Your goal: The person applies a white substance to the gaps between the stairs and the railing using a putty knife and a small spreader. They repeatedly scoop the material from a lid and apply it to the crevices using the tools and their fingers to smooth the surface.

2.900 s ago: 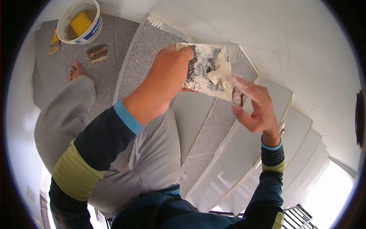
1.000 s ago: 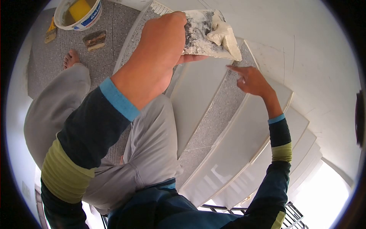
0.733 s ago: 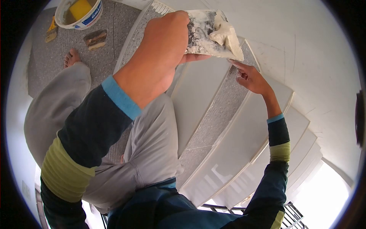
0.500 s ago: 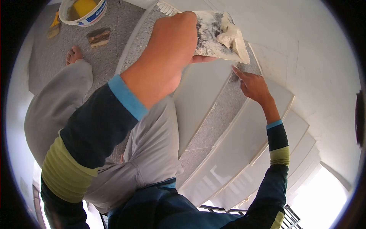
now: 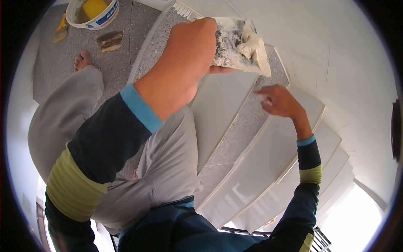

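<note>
My left hand [image 5: 189,54] is wrapped round the near edge of a flat plate [image 5: 235,44] smeared with pale paste. A thick lump of cream paste [image 5: 254,49] sits near the plate's right side. My right hand [image 5: 279,101] is below and to the right of the plate, over the speckled stair tread [image 5: 247,122]. Its index finger points left at the tread's edge by a pale riser panel [image 5: 222,109], while the other fingers are curled. I see no tool in the right hand, and its fingertips are slightly blurred.
A white bucket [image 5: 94,19] with a yellow object stands at the upper left, beside a yellow-handled brush [image 5: 61,30] and a stained block [image 5: 110,41]. My bare foot [image 5: 82,60] rests on the grey floor. Pale stairs [image 5: 268,168] descend rightward along a white wall [image 5: 336,54].
My right hand has moved down along the tread edge, away from the plate. The plate with its paste has dipped slightly lower, still in my left hand.
</note>
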Available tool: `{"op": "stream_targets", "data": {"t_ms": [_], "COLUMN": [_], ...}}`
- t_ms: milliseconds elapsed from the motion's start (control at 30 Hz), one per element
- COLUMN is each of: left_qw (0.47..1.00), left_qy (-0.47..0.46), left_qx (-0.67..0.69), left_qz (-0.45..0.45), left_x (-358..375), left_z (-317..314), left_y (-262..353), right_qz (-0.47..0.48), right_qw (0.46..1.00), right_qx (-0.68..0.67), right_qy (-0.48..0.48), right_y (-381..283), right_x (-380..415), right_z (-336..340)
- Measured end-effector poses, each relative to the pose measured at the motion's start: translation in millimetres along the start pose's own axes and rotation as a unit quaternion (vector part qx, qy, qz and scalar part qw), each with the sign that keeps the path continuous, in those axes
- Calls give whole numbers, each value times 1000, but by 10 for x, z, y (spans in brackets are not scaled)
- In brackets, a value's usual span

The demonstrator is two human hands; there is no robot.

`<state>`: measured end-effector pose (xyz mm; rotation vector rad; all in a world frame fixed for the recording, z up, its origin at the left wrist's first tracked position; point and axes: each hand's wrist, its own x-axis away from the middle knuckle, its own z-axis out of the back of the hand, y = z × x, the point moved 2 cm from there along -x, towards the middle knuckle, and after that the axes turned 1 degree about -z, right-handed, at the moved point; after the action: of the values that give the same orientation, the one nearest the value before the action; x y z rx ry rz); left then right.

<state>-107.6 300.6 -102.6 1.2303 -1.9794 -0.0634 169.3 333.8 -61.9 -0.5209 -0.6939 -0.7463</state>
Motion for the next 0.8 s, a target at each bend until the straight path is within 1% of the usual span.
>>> {"op": "stream_targets", "data": {"t_ms": [67,100,133,200,233,267,300,333,400,433,500,567,600,633,667,700,733,767,800], "left_qw": [1000,1000,999,999,998,998,997,995,994,994,995,995,996,995,996,998,999,999,999], "left_qy": [7,4,0,-2,-4,-8,-34,-58,-58,-53,-60,-65,-53,-42,-41,-34,-26,-18,-18], "left_qx": [-10,-21,-33,-48,-57,-60,-65,-70,-76,-80,-72,-63,-74,-85,-82,-55,-28,-32,-30], "left_qz": [10,15,18,20,25,24,34,45,48,51,41,32,16,1,3,6,8,-22,-21], "left_x": [31,69,90,83,75,59,39,45,97,118,82,58,41,28,31,22,14,-5,-39], "left_z": [-11,-23,-34,-42,-45,-38,-29,-56,-101,-113,-73,-27,-6,12,23,48,65,76,87], "left_y": [0,1,5,-44,-85,-119,-155,-141,-118,-97,-146,-185,-198,-207,-175,-123,-63,-9,-16], "right_qz": [-56,-36,-35,21,19,61,102,100,154,155,90,112,131,131,172,209,208,129,49], "right_qw": [979,972,972,934,933,916,896,896,903,903,936,937,937,938,892,829,829,838,842], "right_qx": [-189,-232,-232,-307,-307,-332,-356,-354,-330,-330,-291,-289,-287,-288,-406,-516,-517,-527,-533], "right_qy": [-57,3,9,182,187,216,244,247,227,227,176,160,148,143,97,51,48,56,64], "right_y": [-235,-270,-328,-439,-496,-584,-661,-712,-820,-856,-899,-864,-825,-731,-607,-511,-453,-381,-318], "right_x": [70,131,179,286,306,305,297,269,194,171,113,123,145,163,178,189,200,203,200], "right_z": [118,169,210,376,405,438,466,480,511,544,571,561,554,534,489,441,397,341,262]}}
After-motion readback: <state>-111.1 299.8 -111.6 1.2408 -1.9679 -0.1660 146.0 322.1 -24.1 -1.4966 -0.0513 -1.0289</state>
